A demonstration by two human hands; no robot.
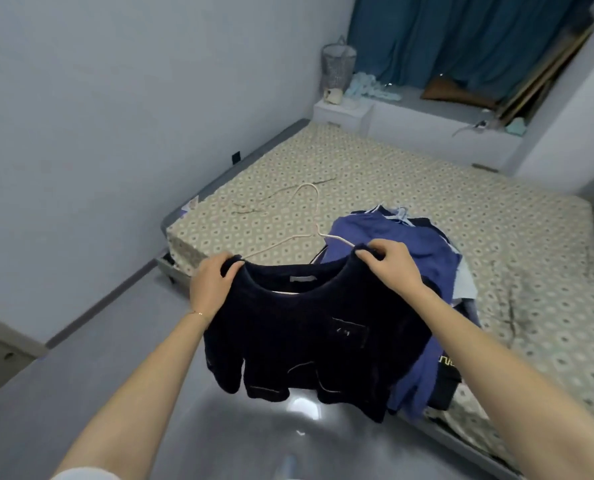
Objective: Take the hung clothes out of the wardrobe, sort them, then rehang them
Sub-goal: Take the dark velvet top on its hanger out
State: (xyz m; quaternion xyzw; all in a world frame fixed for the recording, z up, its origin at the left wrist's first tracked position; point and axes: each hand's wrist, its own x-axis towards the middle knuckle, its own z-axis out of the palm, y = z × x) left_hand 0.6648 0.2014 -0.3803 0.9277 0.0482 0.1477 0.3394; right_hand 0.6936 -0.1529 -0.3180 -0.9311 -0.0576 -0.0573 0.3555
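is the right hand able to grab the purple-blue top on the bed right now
Probably not yet: the right hand pinches the shoulder of the dark navy knit sweater, which the left hand also holds. The purple-blue top lies just beyond it, with nothing between, once it lets go.

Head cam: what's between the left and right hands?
The neckline of the dark sweater spans from left hand to right hand, with the white hanger rising out of it. Head view.

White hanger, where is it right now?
Head view, centre: the white hanger pokes from the dark sweater between the left hand and right hand, near the clothes pile.
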